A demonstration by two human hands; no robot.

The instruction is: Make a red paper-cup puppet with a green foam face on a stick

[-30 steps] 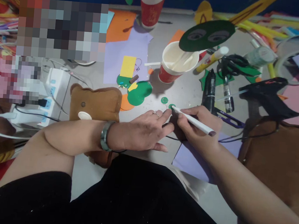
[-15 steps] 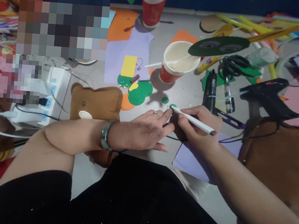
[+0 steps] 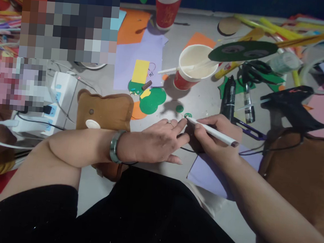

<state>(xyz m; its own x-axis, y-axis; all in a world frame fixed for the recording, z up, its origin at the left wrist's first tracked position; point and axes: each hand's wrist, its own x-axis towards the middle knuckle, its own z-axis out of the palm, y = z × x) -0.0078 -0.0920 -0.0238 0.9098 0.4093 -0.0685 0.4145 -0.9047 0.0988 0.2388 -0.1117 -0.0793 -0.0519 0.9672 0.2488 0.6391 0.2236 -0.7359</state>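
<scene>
My right hand grips a white pen, its tip resting on a small green paper circle on the grey table. My left hand lies flat with fingers stretched out, fingertips beside that circle. A second small green circle sits just behind it. A metal bangle is on my left wrist. A purple sheet lies under my right forearm.
A red paper cup with a stick stands behind the circles; another cup at the far edge. A dark green mask, scissors, black glue gun, markers, green cutouts, brown pouch and power strip surround.
The dark green mask has tilted flatter and drifted right above the cup. My hands and the pen have hardly moved.
</scene>
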